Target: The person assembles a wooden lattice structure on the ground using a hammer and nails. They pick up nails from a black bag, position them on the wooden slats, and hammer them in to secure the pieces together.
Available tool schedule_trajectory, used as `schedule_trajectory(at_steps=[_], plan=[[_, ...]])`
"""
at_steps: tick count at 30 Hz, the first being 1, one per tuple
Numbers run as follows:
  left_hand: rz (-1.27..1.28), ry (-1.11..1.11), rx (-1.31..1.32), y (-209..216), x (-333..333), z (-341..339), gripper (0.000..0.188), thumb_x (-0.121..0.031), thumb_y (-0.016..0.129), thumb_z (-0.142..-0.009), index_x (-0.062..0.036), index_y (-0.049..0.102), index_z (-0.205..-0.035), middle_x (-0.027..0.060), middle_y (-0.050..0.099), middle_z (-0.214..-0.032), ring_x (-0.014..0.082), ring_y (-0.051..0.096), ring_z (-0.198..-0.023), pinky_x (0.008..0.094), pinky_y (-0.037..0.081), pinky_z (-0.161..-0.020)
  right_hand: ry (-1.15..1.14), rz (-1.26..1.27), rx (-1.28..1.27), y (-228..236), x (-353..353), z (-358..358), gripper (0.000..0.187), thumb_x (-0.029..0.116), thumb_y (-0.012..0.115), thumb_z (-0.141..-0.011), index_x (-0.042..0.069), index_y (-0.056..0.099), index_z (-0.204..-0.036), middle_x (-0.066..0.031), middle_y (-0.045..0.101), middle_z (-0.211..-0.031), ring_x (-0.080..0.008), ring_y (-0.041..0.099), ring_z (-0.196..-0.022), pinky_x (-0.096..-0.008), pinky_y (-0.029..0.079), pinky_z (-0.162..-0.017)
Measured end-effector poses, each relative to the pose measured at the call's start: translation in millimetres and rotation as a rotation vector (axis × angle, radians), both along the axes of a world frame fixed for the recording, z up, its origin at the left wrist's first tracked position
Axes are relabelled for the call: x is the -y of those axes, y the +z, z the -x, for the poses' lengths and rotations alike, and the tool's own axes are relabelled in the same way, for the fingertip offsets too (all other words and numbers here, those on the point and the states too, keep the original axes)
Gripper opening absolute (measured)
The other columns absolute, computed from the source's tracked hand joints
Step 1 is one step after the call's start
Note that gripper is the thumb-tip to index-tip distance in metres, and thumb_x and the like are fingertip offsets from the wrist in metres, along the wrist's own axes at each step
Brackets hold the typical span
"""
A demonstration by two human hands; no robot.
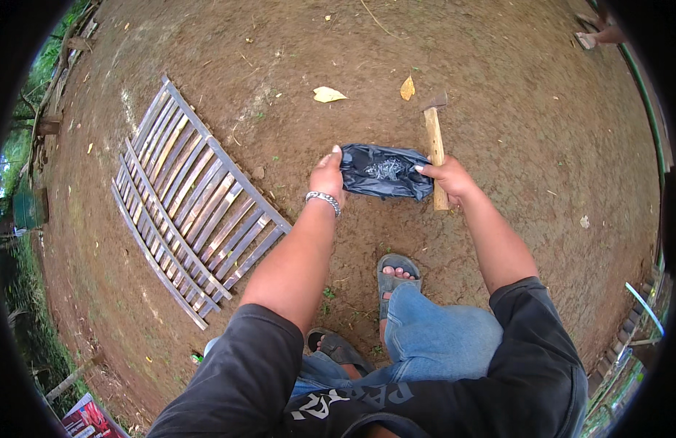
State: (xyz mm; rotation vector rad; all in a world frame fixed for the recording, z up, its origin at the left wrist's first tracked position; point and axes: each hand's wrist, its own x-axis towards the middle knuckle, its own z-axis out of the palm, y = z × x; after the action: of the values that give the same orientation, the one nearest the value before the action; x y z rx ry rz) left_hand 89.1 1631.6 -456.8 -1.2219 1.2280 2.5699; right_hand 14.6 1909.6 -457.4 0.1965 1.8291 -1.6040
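Two hands spread a dark plastic bag (385, 171) flat on the bare dirt ground (535, 146). Far left lies a slatted bamboo panel (192, 201). Left hand (327, 175), bracelet at the wrist, pinches the bag's left edge in a closed grip; right hand (446, 177) pinches the right edge, beside a wooden-handled hammer (434, 150). Risk, I'd say: tug unevenly and the small nails (385, 169) spill into the dirt. Bag looks thin, crinkled, glossy, open-topped.

Dark plastic bag (385, 171) mid-ground, nails inside — red printed packet (90, 420) at lower-left edge.
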Motion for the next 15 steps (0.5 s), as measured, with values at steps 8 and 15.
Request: schedule_trajectory(at_steps=[8, 15], plan=[[1.462, -0.409, -0.269, 29, -33, -6, 0.020, -0.017, 0.070, -0.087, -0.0045, 0.072, -0.104, 0.0158, 0.070, -0.105, 0.0353, 0.064, -0.105, 0.0434, 0.050, -0.095, -0.088, -0.453, -0.151, 24, -34, -12, 0.069, 0.018, 0.090, -0.074, -0.005, 0.047, -0.123, -0.0144, 0.068, -0.108, -0.0201, 0.068, -0.082, -0.0310, 0.058, -0.061], [1.614, -1.222, -0.115, -4, -56, 11, 0.023, -0.013, 0.063, -0.088, -0.0103, 0.073, -0.109, 0.0139, 0.067, -0.111, 0.0315, 0.065, -0.108, 0.0433, 0.054, -0.092, -0.110, -0.171, 0.013, 44, -19, -55, 0.056, 0.009, 0.085, -0.079, -0.001, 0.047, -0.120, -0.0132, 0.067, -0.110, -0.0166, 0.069, -0.084, -0.0296, 0.059, -0.062]])
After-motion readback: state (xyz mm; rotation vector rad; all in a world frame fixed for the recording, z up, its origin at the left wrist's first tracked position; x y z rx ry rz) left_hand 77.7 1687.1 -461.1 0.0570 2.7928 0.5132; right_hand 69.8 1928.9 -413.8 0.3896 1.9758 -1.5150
